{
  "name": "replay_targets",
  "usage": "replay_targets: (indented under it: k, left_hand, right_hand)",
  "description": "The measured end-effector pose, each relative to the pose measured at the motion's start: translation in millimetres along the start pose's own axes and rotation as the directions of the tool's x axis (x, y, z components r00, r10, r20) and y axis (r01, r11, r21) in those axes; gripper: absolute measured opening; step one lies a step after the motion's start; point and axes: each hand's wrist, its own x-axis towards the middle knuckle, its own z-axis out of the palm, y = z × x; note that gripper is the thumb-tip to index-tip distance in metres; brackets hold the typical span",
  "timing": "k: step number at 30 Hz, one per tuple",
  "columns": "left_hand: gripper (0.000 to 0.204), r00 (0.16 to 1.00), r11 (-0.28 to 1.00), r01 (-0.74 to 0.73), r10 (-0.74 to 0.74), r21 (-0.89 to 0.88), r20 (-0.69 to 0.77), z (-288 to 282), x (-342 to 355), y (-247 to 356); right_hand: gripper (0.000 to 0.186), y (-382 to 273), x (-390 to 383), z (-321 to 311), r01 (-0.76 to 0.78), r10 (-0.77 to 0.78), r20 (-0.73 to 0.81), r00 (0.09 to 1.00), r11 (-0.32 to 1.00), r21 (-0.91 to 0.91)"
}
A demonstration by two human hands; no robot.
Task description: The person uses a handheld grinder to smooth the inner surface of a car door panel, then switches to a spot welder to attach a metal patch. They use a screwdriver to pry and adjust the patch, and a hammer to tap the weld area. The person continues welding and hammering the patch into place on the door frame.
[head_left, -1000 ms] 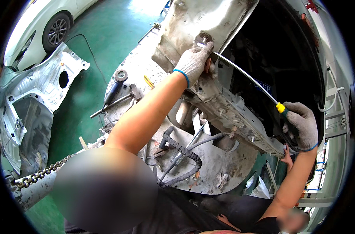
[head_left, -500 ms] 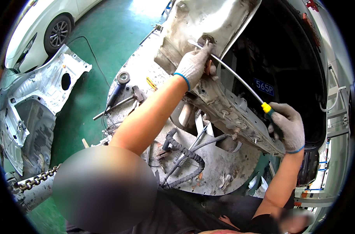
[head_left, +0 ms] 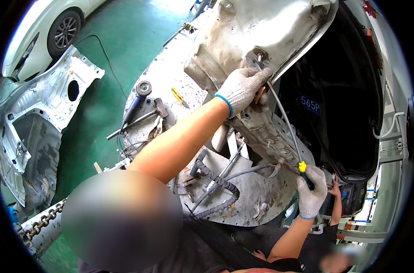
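On a green floor (head_left: pixel 91 145), amid stripped metal, my gloved right grip (head_left: pixel 313 191) closes around the dark green handle of a long screwdriver (head_left: pixel 286 119), its yellow collar (head_left: pixel 302 167) showing just beyond my fingers. The slim shaft slants up and to the left across to my left grip (head_left: pixel 244 86), gloved and blue-cuffed, whose thumb and fingers are pinched together on it close to its far end. Just past those fingertips a bolt (head_left: pixel 260 57) stands in a dark recess of a scuffed pale panel (head_left: pixel 279 32); whether the screwdriver's tip touches it, I cannot tell. To the right of the shaft, a blue plate (head_left: pixel 310 104) shows against dark bodywork (head_left: pixel 352 145), and another person's hand (head_left: pixel 335 186) appears just beyond my right grip. Lower down, the pale worktop (head_left: pixel 279 195) carries an angle grinder (head_left: pixel 133 109), a hammer (head_left: pixel 161 107) and a small yellow tool (head_left: pixel 177 95), all lying near one another to the left of my left forearm, while a black wrapped hose (head_left: pixel 232 184) curls nearer to me. At far left, a cut silver panel (head_left: pixel 47 98) stands beside a white car (head_left: pixel 29 36), with a heavy chain (head_left: pixel 46 220) at lower left
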Motion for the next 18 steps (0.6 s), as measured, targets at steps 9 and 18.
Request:
replay_targets:
  k: [9, 18]
  left_hand:
    - [0.043, 0.999, 0.971, 0.050, -0.053, -0.235, -0.010, 6.2, 0.6, -4.7]
    - [0.041, 0.998, 0.972, 0.027, -0.040, -0.235, -0.052, 8.8, -4.9, -3.4]
  right_hand:
    - [0.039, 0.8, -4.8, 17.8, 0.101, -0.110, -0.074, 0.991, 0.989, -0.112]
    - [0.040, 8.5, -20.6, 44.1, 0.095, -0.110, -0.123, 0.986, 0.988, -0.119]
